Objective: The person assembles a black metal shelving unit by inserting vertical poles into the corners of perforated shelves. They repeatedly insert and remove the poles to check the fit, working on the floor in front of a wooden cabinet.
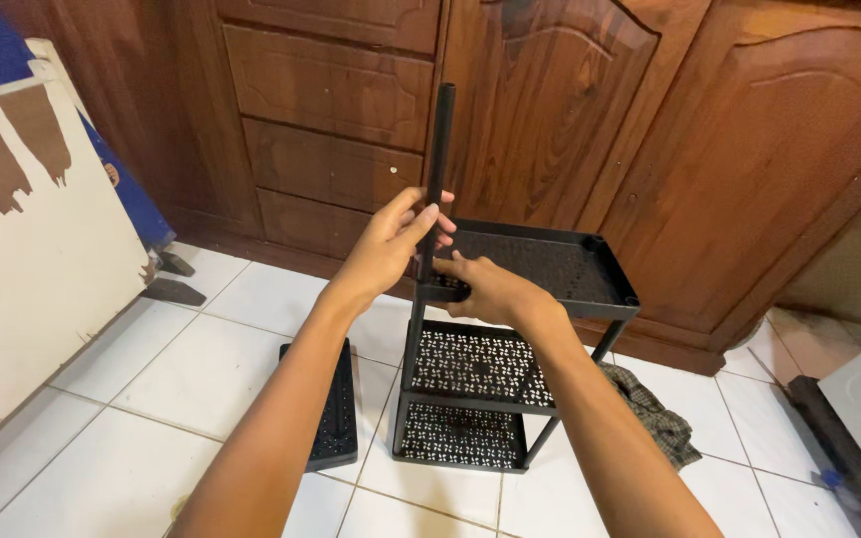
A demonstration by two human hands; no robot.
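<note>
Two forearms are reaching up from the bottom edge toward a black rack (510,329) standing on the white tile floor (132,399). Left hand (386,247) is gripping a black pole (437,159), fingers wrapped around it, holding it upright over the rack's near left corner. Right hand (490,289), just below and right of the left, is closing on the top shelf's front edge. Below the left hand a loose tray (336,408) is lying flat; a cloth (655,418) is sitting right of the right forearm.
</note>
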